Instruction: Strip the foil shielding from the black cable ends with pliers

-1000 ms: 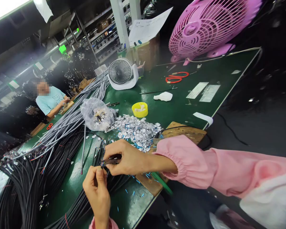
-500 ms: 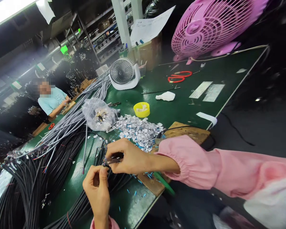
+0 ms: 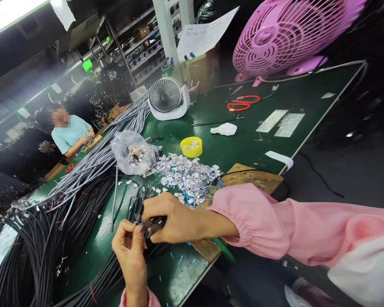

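My left hand (image 3: 132, 251) pinches the end of a black cable (image 3: 138, 218) between thumb and forefinger. Right against it, my right hand (image 3: 177, 218) is closed around small dark cutters (image 3: 156, 223), their tips at the cable end; the fingers cover part of the tool. Below and behind both hands run black cables (image 3: 105, 277) across the green table (image 3: 187, 264). Beyond my right hand lies a heap of silvery foil scraps (image 3: 190, 175) mixed with blue bits. Some blue snippets are scattered near the table's front edge.
Grey cables (image 3: 92, 164) and a thick black bundle (image 3: 35, 251) cover the left side. Behind the foil are a plastic bag (image 3: 134, 153), a yellow dish (image 3: 191, 147), a white fan (image 3: 168, 100), red-handled scissors (image 3: 243, 103) and a pink fan (image 3: 284, 38). A co-worker (image 3: 72, 134) sits at far left.
My right hand has dipped slightly and turned the cutters, so their jaws now angle more steeply at the cable end. My left hand keeps its pinch almost in place.
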The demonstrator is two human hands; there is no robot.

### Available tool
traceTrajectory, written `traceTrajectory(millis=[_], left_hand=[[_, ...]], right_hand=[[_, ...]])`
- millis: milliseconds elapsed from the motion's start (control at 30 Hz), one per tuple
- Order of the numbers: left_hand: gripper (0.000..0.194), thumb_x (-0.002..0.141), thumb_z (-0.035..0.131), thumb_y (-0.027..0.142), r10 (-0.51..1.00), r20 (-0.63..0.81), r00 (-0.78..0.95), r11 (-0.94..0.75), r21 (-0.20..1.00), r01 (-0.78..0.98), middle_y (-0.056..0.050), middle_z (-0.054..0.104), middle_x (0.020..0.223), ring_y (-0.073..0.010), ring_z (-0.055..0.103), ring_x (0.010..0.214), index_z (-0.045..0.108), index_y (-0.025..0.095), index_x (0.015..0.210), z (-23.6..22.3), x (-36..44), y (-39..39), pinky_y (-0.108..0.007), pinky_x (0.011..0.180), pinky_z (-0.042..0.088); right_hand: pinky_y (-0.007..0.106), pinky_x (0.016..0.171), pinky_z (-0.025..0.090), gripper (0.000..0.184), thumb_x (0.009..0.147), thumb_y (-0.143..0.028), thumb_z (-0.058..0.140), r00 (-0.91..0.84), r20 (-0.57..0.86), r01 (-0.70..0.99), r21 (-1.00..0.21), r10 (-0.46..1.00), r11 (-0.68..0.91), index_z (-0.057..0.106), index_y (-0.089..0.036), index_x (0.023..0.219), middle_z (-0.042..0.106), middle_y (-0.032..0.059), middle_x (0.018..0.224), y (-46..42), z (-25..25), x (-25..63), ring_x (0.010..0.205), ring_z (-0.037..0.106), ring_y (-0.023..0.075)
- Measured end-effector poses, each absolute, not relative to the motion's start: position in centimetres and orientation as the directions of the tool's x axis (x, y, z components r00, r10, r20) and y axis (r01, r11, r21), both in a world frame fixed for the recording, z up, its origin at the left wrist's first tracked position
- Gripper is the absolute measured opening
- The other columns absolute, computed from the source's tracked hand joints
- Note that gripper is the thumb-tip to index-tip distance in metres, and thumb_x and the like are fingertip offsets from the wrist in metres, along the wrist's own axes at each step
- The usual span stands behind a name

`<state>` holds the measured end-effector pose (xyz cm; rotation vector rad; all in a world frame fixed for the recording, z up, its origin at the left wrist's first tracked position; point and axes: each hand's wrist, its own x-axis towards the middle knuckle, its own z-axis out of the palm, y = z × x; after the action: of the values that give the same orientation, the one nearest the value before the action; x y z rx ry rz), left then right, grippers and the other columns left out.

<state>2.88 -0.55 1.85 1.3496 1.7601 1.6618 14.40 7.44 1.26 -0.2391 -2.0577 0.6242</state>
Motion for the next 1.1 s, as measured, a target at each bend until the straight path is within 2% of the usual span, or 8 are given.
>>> traceTrajectory(millis=[67,100,233,300,433,633,867,1100], left_hand=[[0.045,0.072,0.055,0.057,0.803,0.315,-0.505,-0.144,0.926,0.348,0.004,0.038,0.045,-0.0061,0.029,0.037,0.044,0.019,0.052,1.8,2.6,-0.5,-0.019,0.034,0.026],[0.045,0.072,0.055,0.058,0.808,0.302,-0.506,-0.142,0.933,0.329,0.004,0.038,0.045,-0.0057,0.027,0.036,0.044,0.019,0.053,1.7,2.4,-0.6,-0.019,0.033,0.024],[0.043,0.070,0.059,0.057,0.872,0.231,-0.431,-0.130,0.959,0.252,0.001,0.042,0.047,-0.0057,0.027,0.036,0.048,0.019,0.054,1.4,1.8,-0.6,-0.020,0.031,0.021],[0.043,0.071,0.058,0.057,0.896,0.195,-0.400,-0.118,0.971,0.208,0.000,0.044,0.049,-0.0052,0.027,0.036,0.049,0.018,0.055,1.3,1.8,-0.7,-0.020,0.032,0.021],[0.045,0.072,0.057,0.057,0.910,0.168,-0.379,-0.106,0.978,0.180,0.002,0.039,0.048,-0.0048,0.029,0.039,0.046,0.017,0.054,1.3,1.8,-0.9,-0.019,0.035,0.023],[0.044,0.070,0.061,0.054,0.923,0.138,-0.359,-0.075,0.980,0.183,0.003,0.037,0.048,-0.0055,0.030,0.041,0.045,0.016,0.052,1.3,2.1,-1.0,-0.020,0.036,0.024],[0.043,0.072,0.058,0.054,0.909,0.129,-0.397,-0.060,0.982,0.181,0.002,0.040,0.049,-0.0058,0.032,0.040,0.046,0.017,0.054,1.3,2.1,-0.8,-0.020,0.035,0.024],[0.049,0.072,0.052,0.060,0.895,0.131,-0.427,-0.060,0.983,0.175,0.000,0.045,0.052,-0.0045,0.030,0.038,0.046,0.016,0.053,1.3,2.2,-0.7,-0.019,0.034,0.023]], right_hand=[[0.017,0.042,0.028,0.011,0.062,-0.015,0.063,-0.583,0.731,-0.093,-0.492,0.353,0.865,0.055,-0.014,0.056,0.049,-0.0035,0.054,7.3,1.5,14.5,0.047,0.040,0.0054],[0.017,0.043,0.029,0.009,0.062,-0.014,0.063,-0.571,0.731,-0.105,-0.516,0.374,0.850,0.056,-0.014,0.057,0.051,-0.0031,0.054,7.3,1.6,14.6,0.048,0.041,0.0055],[0.016,0.046,0.034,0.009,0.070,-0.013,0.056,-0.437,0.632,-0.112,-0.744,0.640,0.659,0.062,-0.012,0.065,0.056,-0.0015,0.056,7.8,2.0,14.8,0.048,0.043,0.0054],[0.016,0.046,0.034,0.011,0.072,-0.016,0.056,-0.477,0.593,-0.148,-0.782,0.649,0.606,0.066,-0.011,0.072,0.057,-0.0012,0.058,8.0,2.0,14.8,0.047,0.042,0.0050],[0.016,0.047,0.035,0.010,0.069,-0.014,0.061,-0.557,0.640,-0.203,-0.722,0.529,0.661,0.069,-0.011,0.075,0.058,-0.0012,0.059,7.9,1.7,14.6,0.049,0.044,0.0051],[0.016,0.048,0.034,0.008,0.067,-0.009,0.061,-0.498,0.724,-0.170,-0.622,0.478,0.765,0.068,-0.012,0.069,0.058,-0.0013,0.057,7.5,1.7,14.8,0.050,0.046,0.0056],[0.017,0.047,0.034,0.006,0.064,-0.007,0.062,-0.521,0.716,-0.068,-0.577,0.464,0.814,0.064,-0.013,0.066,0.058,-0.0018,0.057,7.6,1.9,15.0,0.049,0.048,0.0062],[0.017,0.045,0.033,0.007,0.064,-0.009,0.060,-0.513,0.731,-0.080,-0.563,0.450,0.823,0.061,-0.014,0.060,0.056,-0.0023,0.054,7.7,1.7,14.9,0.047,0.046,0.0058]])
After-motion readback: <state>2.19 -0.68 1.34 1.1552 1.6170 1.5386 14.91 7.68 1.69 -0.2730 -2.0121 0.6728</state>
